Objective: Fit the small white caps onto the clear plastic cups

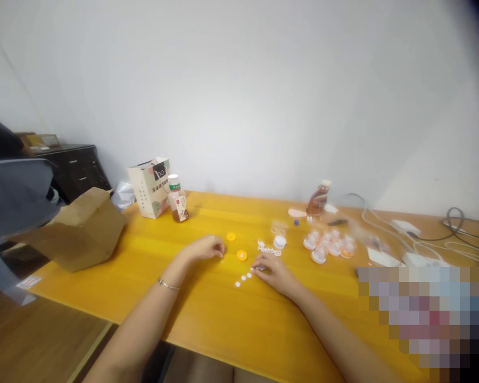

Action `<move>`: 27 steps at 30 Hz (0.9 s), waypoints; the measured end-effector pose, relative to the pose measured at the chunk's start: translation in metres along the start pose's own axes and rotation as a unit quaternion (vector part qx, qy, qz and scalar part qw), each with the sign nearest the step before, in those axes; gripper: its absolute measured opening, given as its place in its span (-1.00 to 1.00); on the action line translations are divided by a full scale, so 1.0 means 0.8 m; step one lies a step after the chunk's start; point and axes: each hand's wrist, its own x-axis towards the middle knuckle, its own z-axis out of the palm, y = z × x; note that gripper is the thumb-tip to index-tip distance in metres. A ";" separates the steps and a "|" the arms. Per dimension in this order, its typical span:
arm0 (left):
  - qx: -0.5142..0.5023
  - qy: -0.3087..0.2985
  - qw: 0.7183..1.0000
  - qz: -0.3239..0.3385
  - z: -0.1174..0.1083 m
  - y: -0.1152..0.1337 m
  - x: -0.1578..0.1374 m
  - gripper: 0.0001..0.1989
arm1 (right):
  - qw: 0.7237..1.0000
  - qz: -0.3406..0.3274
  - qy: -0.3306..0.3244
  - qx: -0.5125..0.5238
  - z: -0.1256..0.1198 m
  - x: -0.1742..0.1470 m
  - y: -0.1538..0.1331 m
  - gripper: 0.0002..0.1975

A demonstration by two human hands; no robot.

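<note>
White discs (243,277) on yellow table (211,314), pale wall (239,106) behind; left grip (208,248) and right grip (273,272) unclear

On the table (207,324) I see, over my feed, a bag (91,231) at frame left, a carton (147,189) and bottle (179,205) right of it, discs (231,236) near centre, clustered containers (318,256) right of centre.
</note>
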 end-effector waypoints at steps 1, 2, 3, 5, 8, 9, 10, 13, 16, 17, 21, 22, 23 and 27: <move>-0.014 -0.010 1.000 0.000 0.001 -0.002 0.001 -0.86 | 1.000 0.000 0.001 0.000 0.000 0.000 0.000 -0.81; -0.023 -0.015 1.000 0.002 0.003 -0.004 0.001 -0.85 | 1.000 0.000 0.003 0.001 -0.001 0.000 0.001 -0.81; -0.027 -0.017 0.999 0.003 0.005 -0.004 0.002 -0.84 | 1.000 0.000 0.007 0.002 -0.002 0.000 0.001 -0.82; -0.018 -0.015 1.000 0.004 0.008 -0.003 0.004 -0.85 | 1.000 0.001 0.017 0.004 -0.003 -0.001 0.000 -0.82; 0.009 -0.003 1.000 0.004 0.010 0.000 0.006 -0.88 | 1.000 -0.009 0.029 -0.005 -0.005 -0.001 -0.004 -0.81; 0.017 -0.001 1.000 0.005 0.009 0.002 0.006 -0.88 | 0.999 -0.017 0.030 -0.016 -0.005 0.000 -0.006 -0.80; 0.022 0.001 1.000 0.005 0.009 0.003 0.006 -0.88 | 0.999 -0.027 0.030 -0.031 -0.005 0.000 -0.009 -0.78; 0.032 0.004 0.999 0.005 0.007 0.005 0.004 -0.86 | 0.995 -0.055 0.013 -0.087 -0.001 0.002 -0.017 -0.72; 0.043 0.008 0.999 0.006 0.005 0.006 0.002 -0.85 | 0.990 -0.070 -0.013 -0.124 0.003 0.005 -0.023 -0.66; 0.050 0.011 0.999 0.005 0.006 0.006 0.003 -0.85 | 0.989 -0.071 -0.019 -0.131 0.003 0.005 -0.024 -0.65; 0.071 0.024 0.997 0.008 0.012 0.009 0.007 -0.85 | 0.986 -0.071 -0.037 -0.144 0.005 0.006 -0.025 -0.63; 0.071 0.031 0.997 0.014 0.015 0.011 0.009 -0.85 | 0.986 -0.071 -0.040 -0.143 0.006 0.006 -0.024 -0.63; 0.068 0.045 0.996 0.022 0.018 0.014 0.011 -0.85 | 0.986 -0.073 -0.043 -0.142 0.006 0.005 -0.024 -0.63; 0.057 0.116 0.989 0.067 0.035 0.031 0.020 -0.84 | 0.986 -0.079 -0.056 -0.136 0.009 0.005 -0.022 -0.63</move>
